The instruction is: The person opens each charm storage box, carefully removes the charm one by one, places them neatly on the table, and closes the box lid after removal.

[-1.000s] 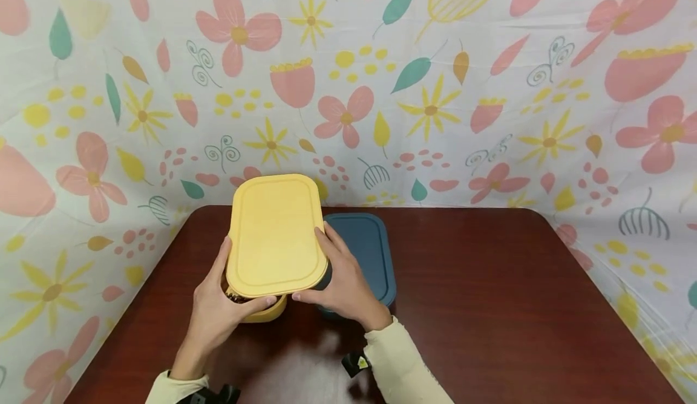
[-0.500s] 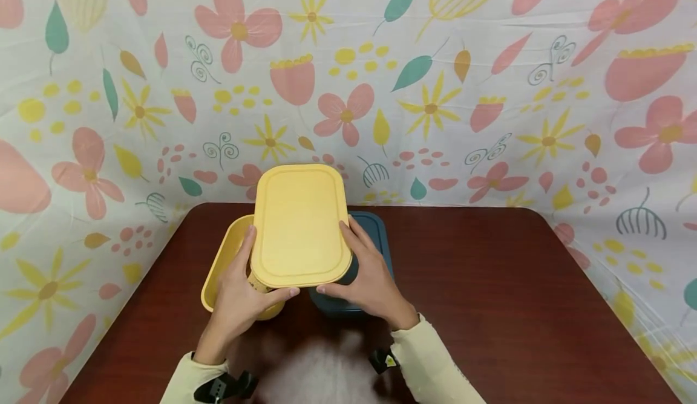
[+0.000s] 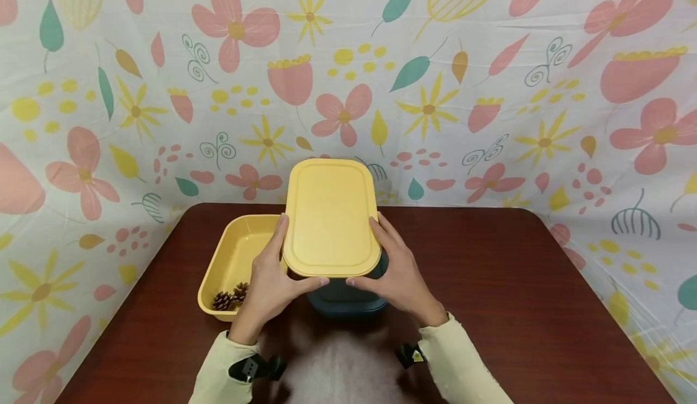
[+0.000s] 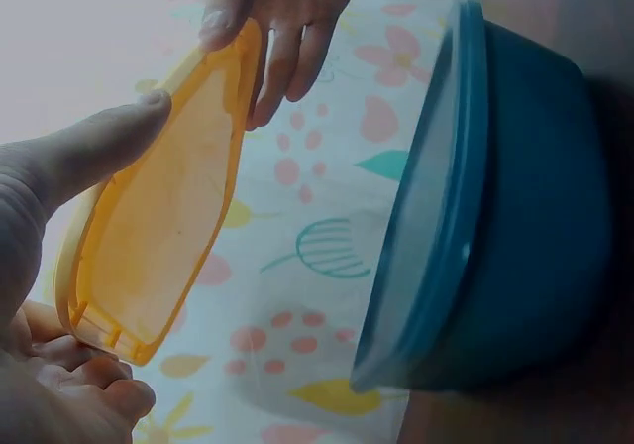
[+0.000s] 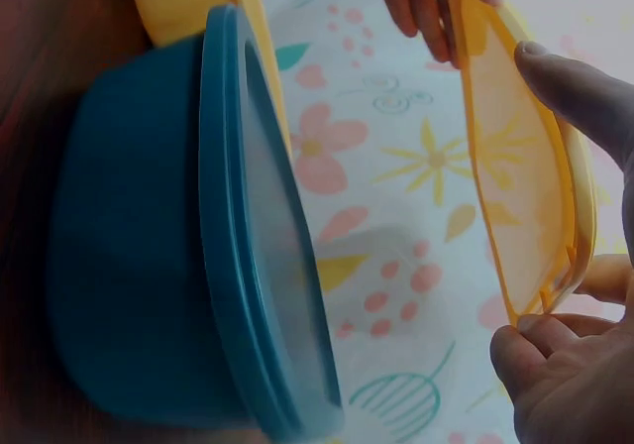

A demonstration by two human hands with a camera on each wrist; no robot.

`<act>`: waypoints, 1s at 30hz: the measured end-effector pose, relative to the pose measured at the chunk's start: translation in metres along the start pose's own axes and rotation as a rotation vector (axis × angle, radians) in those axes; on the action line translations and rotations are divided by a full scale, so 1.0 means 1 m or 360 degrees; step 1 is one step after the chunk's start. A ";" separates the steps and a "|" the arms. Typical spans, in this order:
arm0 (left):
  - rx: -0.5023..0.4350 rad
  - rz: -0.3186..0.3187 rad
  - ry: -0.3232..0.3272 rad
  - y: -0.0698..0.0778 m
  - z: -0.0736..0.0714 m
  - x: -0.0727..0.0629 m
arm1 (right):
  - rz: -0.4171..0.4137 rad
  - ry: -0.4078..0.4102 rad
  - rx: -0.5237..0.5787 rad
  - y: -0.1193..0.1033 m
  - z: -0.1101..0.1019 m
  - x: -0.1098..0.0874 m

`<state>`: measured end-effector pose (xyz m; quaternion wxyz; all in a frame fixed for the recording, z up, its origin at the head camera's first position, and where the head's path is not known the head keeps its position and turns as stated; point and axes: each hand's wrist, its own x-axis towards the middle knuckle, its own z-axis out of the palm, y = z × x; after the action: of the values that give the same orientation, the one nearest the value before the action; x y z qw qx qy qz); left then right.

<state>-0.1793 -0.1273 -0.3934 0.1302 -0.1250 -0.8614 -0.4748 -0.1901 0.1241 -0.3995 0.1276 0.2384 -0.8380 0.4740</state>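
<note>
Both hands hold up a yellow rectangular lid (image 3: 332,216) by its sides in the head view. My left hand (image 3: 268,286) grips its left edge, thumb along the near side. On the opposite edge my right hand (image 3: 402,280) has a matching hold. Below the lid stands a blue lidded box (image 3: 345,306), mostly covered by it from above. Both wrist views show a gap between the yellow lid (image 4: 168,216) and the blue box (image 5: 139,236). Left of it sits an open yellow container (image 3: 218,274) with pine cones (image 3: 222,300) in its near end, partly behind my left hand.
A dark reddish-brown table (image 3: 490,307) bears both boxes on its left half. Behind it hangs a white cloth (image 3: 435,59) printed with flowers and leaves, which also runs along the sides.
Both hands have carried the yellow lid rightward and slightly up, from over the yellow container to over the blue box. The yellow container and its pine cones have come into sight.
</note>
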 end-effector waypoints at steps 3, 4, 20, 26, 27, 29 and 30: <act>-0.0027 0.0040 -0.0014 0.004 0.007 0.004 | 0.0021 0.0014 0.0001 0.003 -0.007 -0.003; -0.0033 0.0055 -0.0016 0.005 0.010 0.005 | 0.0034 0.0018 -0.0002 0.005 -0.010 -0.004; -0.0122 0.0126 -0.0033 0.032 0.062 0.011 | 0.0175 0.0044 -0.0155 0.029 -0.060 -0.028; -0.0176 0.0187 -0.0042 0.042 0.088 0.010 | 0.0184 0.0034 -0.0186 0.040 -0.082 -0.038; -0.0168 0.0184 -0.0048 0.044 0.092 0.010 | 0.0186 0.0036 -0.0181 0.041 -0.086 -0.041; -0.0153 0.0170 -0.0057 0.048 0.101 0.008 | 0.0192 0.0027 -0.0135 0.045 -0.094 -0.045; -0.0141 0.0151 -0.0066 0.051 0.105 0.008 | 0.0197 0.0022 -0.0122 0.047 -0.097 -0.047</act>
<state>-0.1802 -0.0108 -0.4050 0.1292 -0.1812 -0.8350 -0.5032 -0.1753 0.2410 -0.4043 0.1128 0.1780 -0.8677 0.4503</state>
